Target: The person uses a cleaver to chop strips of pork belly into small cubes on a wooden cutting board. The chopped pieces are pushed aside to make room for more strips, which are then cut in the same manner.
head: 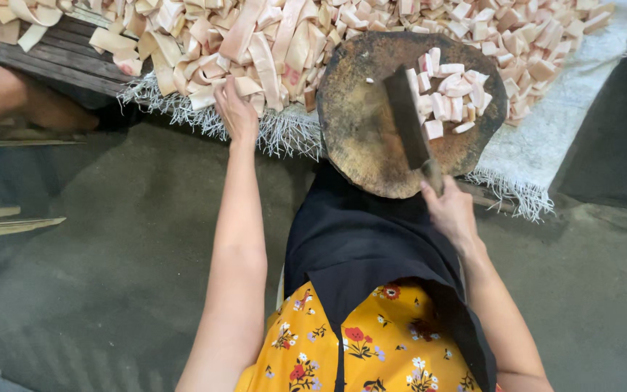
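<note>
Right hand (450, 210) clenched around cleaver (408, 116) on round chopping block (361, 123); left hand (236, 110) grasping pale strip (244, 86).

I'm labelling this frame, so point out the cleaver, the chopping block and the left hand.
cleaver (404, 116), head view, middle of the dark blade
chopping block (361, 138), head view, bare part of the round top
left hand (235, 112), head view, back of the hand, on the strips

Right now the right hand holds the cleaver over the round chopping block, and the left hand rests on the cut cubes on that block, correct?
Not quite. In the head view the left hand is off the chopping block, reaching into the heap of long strips beside it. The right hand does hold the cleaver over the block.
</note>
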